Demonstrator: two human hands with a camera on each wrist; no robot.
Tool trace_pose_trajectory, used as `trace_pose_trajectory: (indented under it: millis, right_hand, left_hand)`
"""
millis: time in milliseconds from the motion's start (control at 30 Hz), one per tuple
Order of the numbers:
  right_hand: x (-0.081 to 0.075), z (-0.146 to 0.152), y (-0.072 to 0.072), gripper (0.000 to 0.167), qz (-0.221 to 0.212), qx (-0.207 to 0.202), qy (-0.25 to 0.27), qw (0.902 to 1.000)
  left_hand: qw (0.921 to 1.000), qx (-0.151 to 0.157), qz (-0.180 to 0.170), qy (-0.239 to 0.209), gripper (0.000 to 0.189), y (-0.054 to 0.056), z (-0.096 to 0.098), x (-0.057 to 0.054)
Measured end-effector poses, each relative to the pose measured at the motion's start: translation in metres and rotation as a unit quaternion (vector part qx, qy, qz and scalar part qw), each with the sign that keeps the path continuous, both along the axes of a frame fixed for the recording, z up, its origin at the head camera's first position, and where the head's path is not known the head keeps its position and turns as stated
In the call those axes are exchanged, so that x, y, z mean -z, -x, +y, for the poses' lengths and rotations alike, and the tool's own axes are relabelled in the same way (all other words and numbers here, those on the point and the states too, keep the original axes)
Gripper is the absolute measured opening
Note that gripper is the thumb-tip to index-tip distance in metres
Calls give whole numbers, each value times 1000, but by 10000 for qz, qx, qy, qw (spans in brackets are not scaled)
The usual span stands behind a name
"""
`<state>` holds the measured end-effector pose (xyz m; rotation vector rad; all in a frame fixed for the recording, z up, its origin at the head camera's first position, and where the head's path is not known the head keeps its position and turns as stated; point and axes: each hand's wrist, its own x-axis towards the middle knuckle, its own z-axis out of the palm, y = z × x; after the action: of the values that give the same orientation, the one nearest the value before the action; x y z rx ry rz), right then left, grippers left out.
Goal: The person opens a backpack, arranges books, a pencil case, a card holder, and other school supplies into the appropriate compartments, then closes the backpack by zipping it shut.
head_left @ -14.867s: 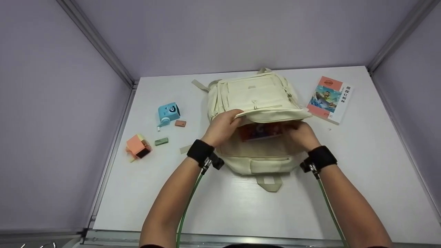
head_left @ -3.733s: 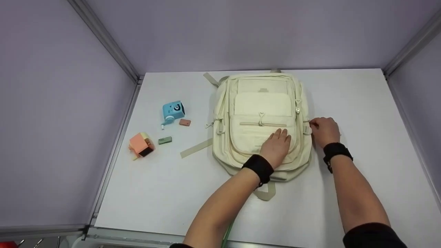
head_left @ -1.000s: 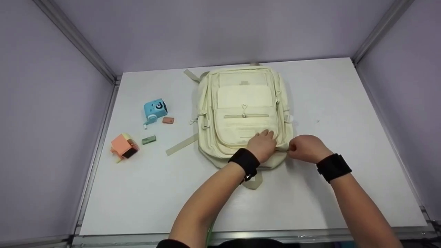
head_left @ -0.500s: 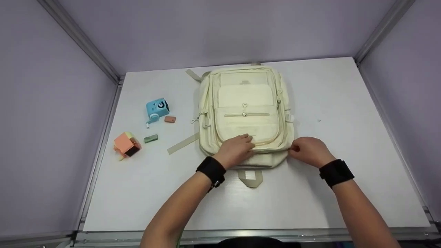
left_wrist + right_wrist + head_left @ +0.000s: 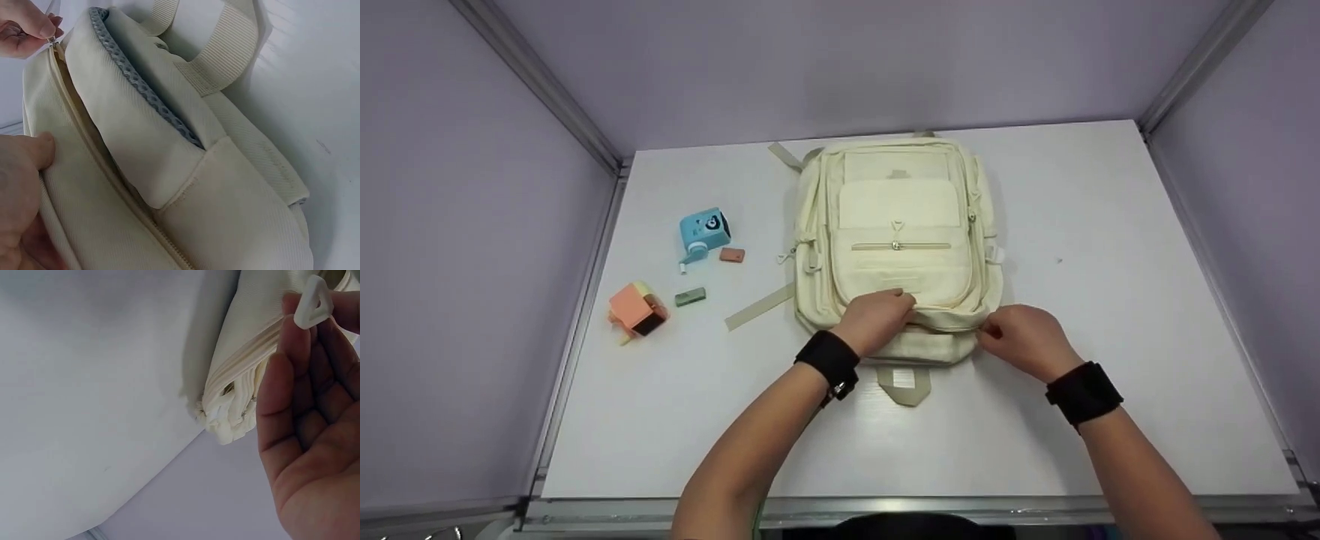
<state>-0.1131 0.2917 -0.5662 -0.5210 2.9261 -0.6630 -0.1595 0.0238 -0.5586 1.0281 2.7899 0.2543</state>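
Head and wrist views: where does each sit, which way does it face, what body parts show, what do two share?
Head: on the head, facing forward and down at the backpack; forearms, left fingers and right fingers show.
Left wrist: on that wrist, facing the backpack's zipper; left and right fingers show.
Right wrist: on that wrist, facing backpack and table; right palm and fingers show.
Wrist views share the backpack and right fingers.

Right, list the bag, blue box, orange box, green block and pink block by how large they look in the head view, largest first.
1. Bag, by far
2. Blue box and orange box, too alike to rank
3. Green block and pink block, too close to rank
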Motion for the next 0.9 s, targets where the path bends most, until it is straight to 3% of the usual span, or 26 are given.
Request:
trace_pose_trajectory:
  millis: [267,633,767,900]
  right_hand:
    - [-6,-24,-2,32,120,-94,-15,9999]
    - [-8,-42,-4,34,427,-62,-192,9989]
    - [-6,-42,-5,31,395,12,-130,9991]
    - [-6,-40,-7,27,304,38,-48,9995]
  left_hand:
    - [9997,187,-178,-20,27,3,0,-3]
    - [9997,148,-190,2,28,4,-2,-4]
    - [9989,178,-354,-235,26,4,-6,-4]
    - [9965,433,-376,-606,22,4,-16,-2]
